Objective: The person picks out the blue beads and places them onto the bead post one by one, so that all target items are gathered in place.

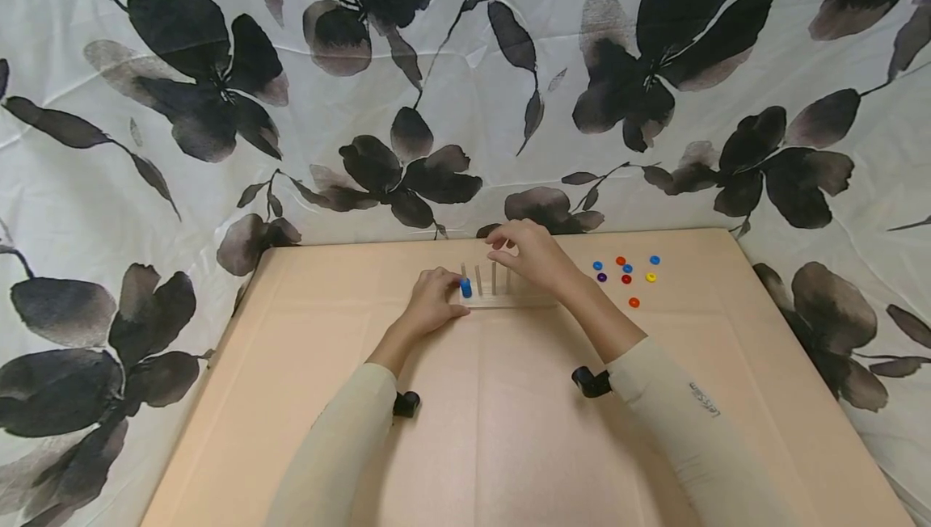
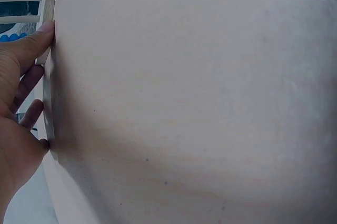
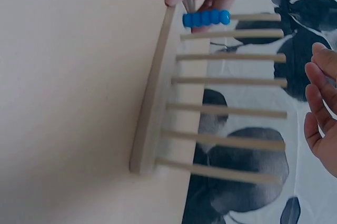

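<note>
A wooden peg rack (image 1: 509,301), a long base with several upright pegs, stands near the back of the table. Several blue beads (image 3: 205,18) are stacked on its leftmost peg. My left hand (image 1: 431,301) grips the left end of the base; in the left wrist view its thumb (image 2: 39,40) lies on the front edge and the fingers are partly hidden behind. Over the right part of the rack, my right hand (image 1: 534,256) hovers with bent, relaxed fingers beyond the peg tips. No object shows between those fingers (image 3: 315,92) in the right wrist view.
Loose beads lie right of the rack: blue (image 1: 655,260), yellow (image 1: 650,277), purple (image 1: 601,277), red (image 1: 626,279) and orange (image 1: 634,302) among them. A white cloth (image 1: 509,107) with dark flowers hangs behind the pale table (image 1: 480,430).
</note>
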Demonstrator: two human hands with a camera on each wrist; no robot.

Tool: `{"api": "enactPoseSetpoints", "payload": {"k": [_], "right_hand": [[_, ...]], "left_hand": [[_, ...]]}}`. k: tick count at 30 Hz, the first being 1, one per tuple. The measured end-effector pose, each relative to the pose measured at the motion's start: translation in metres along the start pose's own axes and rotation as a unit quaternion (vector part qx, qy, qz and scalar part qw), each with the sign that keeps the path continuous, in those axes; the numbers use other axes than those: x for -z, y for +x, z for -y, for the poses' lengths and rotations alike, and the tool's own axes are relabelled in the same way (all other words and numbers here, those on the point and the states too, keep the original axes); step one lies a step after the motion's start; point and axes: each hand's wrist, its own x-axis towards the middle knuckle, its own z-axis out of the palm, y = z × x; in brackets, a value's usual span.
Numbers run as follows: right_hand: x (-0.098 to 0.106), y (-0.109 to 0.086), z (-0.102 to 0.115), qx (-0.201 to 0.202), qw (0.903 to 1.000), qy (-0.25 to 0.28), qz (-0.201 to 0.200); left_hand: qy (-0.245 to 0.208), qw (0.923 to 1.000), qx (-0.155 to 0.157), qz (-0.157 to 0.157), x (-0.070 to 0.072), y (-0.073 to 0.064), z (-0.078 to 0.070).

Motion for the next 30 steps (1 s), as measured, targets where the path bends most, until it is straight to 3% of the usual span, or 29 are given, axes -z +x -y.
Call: {"api": "enactPoseSetpoints", "payload": {"k": [8,12,19,24,30], "right_hand": [[0.026,-0.014,-0.029,0.005,0.9986,0.024,-0.048],[0.036,-0.023,-0.045,-0.012,0.9959,0.040,-0.080],[0.048,-0.039,-0.087,-0.056,0.9897,0.023,-0.130],[0.050,-0.052,-0.113,-0.104,0.9851,0.023,-0.135],[0.045,-0.061,-0.138,-0.147,0.9826,0.024,-0.111]], "left_hand": [[0.003,1.0000,0.001,-0.008,-0.003,0.006,0.002],[0.000,0.9999,0.006,-0.009,-0.003,0.005,0.001],[0.002,1.0000,0.001,-0.004,-0.004,0.005,0.002],[-0.002,1.0000,0.001,-0.005,-0.003,0.005,0.003],[0.003,1.0000,0.001,-0.004,-0.001,0.005,0.003]]}}
